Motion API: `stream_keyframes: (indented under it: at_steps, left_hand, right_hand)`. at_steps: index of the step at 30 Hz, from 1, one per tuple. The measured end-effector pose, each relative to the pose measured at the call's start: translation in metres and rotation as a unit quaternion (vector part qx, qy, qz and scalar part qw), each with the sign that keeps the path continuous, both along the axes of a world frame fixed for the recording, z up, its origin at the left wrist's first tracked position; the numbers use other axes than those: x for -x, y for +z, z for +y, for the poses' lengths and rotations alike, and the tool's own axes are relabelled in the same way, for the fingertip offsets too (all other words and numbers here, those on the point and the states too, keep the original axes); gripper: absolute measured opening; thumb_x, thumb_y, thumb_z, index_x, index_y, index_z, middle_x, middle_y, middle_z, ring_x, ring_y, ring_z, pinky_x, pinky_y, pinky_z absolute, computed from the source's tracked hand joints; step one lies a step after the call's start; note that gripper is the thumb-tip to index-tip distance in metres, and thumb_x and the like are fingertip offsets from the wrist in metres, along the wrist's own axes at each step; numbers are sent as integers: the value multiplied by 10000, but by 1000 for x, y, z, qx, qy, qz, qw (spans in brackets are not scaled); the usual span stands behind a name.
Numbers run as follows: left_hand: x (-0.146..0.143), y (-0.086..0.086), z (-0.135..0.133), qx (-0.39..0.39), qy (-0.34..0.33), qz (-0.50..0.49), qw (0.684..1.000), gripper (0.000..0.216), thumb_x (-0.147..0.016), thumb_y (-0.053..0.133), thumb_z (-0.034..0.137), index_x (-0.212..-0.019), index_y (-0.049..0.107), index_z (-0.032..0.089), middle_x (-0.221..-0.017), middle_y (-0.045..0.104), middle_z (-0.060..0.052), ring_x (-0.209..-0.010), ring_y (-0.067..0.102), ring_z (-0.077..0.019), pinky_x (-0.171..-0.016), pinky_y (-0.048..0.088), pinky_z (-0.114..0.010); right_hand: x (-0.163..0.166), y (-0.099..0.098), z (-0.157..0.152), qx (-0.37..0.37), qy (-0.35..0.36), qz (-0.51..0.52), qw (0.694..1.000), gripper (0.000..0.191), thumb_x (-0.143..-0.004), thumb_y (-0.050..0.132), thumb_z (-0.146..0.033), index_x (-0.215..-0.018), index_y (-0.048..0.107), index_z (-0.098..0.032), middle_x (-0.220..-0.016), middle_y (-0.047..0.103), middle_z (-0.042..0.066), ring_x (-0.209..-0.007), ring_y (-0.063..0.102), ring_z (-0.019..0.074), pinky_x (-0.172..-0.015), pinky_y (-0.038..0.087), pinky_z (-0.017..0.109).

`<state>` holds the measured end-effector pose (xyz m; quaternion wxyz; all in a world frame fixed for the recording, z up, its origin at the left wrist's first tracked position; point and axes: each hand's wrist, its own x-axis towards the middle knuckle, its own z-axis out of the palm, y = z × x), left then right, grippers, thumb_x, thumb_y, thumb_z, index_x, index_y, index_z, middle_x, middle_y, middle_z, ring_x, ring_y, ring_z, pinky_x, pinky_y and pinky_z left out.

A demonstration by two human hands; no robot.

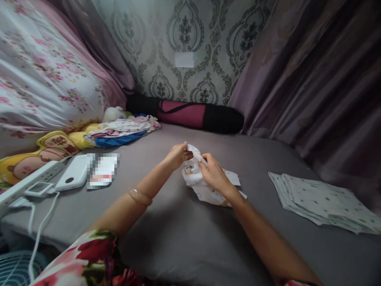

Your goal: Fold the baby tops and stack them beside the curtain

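Observation:
A small white printed garment [199,186] lies crumpled on the grey bed sheet [184,238] in the middle of the view. My left hand [177,155] pinches its upper edge, fingers closed on the cloth. My right hand [214,174] rests over the garment and grips the same edge just to the right. A pale bangle [139,196] sits on my left wrist.
Folded dotted cloths [324,200] lie at the right. A pile of folded clothes [125,131] and soft toys sit at the back left, near a white power bank [73,178], a power strip [26,182] and cables. A dark red and black roll bag [196,115] lies along the wall.

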<state>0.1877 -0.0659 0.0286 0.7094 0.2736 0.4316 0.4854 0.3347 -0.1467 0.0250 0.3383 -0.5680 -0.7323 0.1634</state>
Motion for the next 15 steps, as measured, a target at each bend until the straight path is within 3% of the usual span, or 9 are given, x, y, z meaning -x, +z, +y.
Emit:
stream_keyframes:
  at_steps: [2,4,5,7,10,12,15]
  left_hand:
    - [0,-8,-2,-90,-34,90,991,271,-937,478,356,-768,530,151,-716,588,-44,-715,615,-162,-739,511,-295]
    - [1,-14,-5,-205,-96,239,944,387,-947,412,453,-797,597,148,-810,637,-74,-872,603,-215,-848,462,-355]
    - [1,-17,-8,-266,-127,322,900,432,-953,374,470,-813,633,153,-848,654,-79,-947,578,-240,-899,423,-387]
    - [1,-21,-13,-385,-168,463,781,476,-969,315,458,-851,683,180,-940,678,-73,-1072,504,-273,-973,326,-445]
    - [1,-22,-20,-528,-164,568,610,463,-981,316,416,-847,701,197,-1065,672,-63,-1135,421,-279,-1003,233,-476]
    - [1,-22,-22,-578,-160,591,540,468,-985,324,423,-837,699,185,-1054,668,-82,-1108,418,-273,-988,235,-464]
    - [1,-19,-23,-620,-176,578,500,448,-983,349,447,-891,700,184,-1071,661,-92,-1079,427,-264,-953,263,-439]
  right_hand:
    - [-5,8,-6,5,-33,-26,999,172,-879,470,-240,-1032,532,-192,-1001,655,87,-913,611,212,-788,429,310]
    - [-12,18,-13,11,-54,-59,997,197,-879,497,-265,-1055,551,-197,-999,675,86,-906,627,225,-772,430,307]
    - [-16,23,-17,14,-58,-77,995,213,-879,512,-284,-1070,560,-201,-1004,684,85,-911,634,233,-768,431,307]
    - [-25,31,-23,19,-59,-113,992,252,-888,525,-321,-1110,574,-213,-1018,699,82,-930,647,249,-763,434,308]
    - [-40,40,-34,29,-82,-169,982,329,-904,516,-361,-1210,571,-252,-1010,717,77,-936,665,272,-729,439,316]
    - [-50,44,-40,44,-110,-203,972,351,-910,505,-391,-1233,583,-279,-972,728,77,-910,677,287,-692,439,322]
    - [-67,43,-47,74,-136,-226,962,335,-912,482,-424,-1171,642,-284,-926,737,79,-863,688,295,-660,441,326]
